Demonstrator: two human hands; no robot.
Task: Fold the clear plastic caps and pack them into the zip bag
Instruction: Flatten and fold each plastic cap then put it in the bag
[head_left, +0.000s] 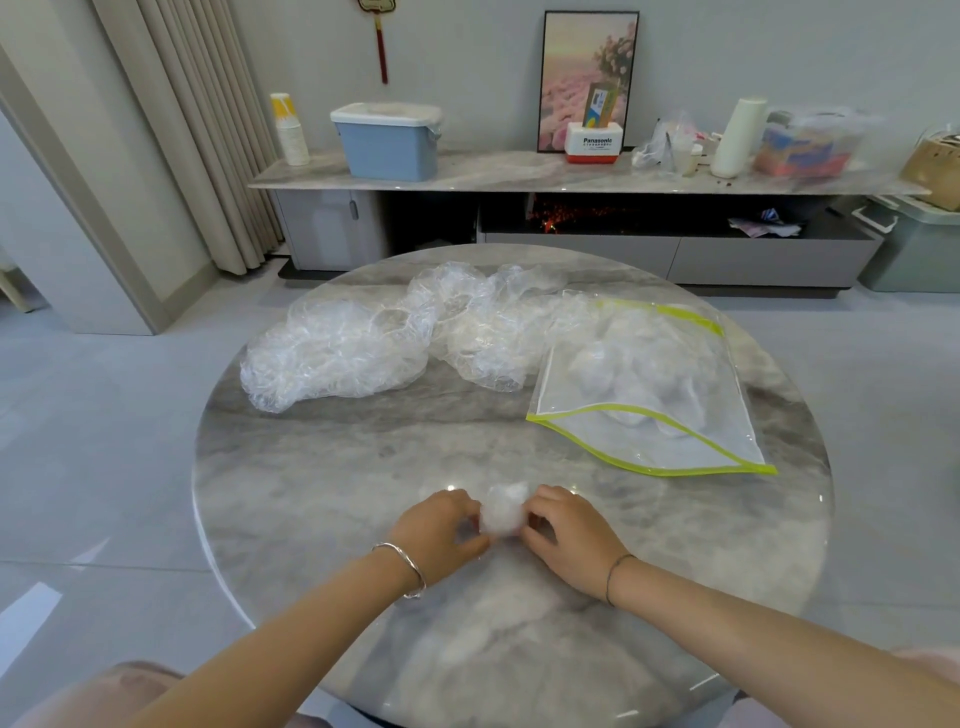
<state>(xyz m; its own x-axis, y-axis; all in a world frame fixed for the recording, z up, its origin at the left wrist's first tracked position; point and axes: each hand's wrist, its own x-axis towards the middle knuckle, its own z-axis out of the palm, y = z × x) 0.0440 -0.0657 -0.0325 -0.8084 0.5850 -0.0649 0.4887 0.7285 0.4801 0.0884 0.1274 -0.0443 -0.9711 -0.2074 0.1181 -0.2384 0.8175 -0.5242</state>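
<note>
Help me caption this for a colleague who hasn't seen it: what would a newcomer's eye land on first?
The left hand and right hand, at the near edge of the round marble table, pinch a small scrunched cap between them. Behind lies a big crumpled pile of clear caps at far left, and a green-edged zip bag at far right, mouth open, pale bundles inside.

grey-white marbled table (322, 467) – on it clear crinkled caps (363, 348), clear zip bag (649, 405) with lime-green edging.
</note>
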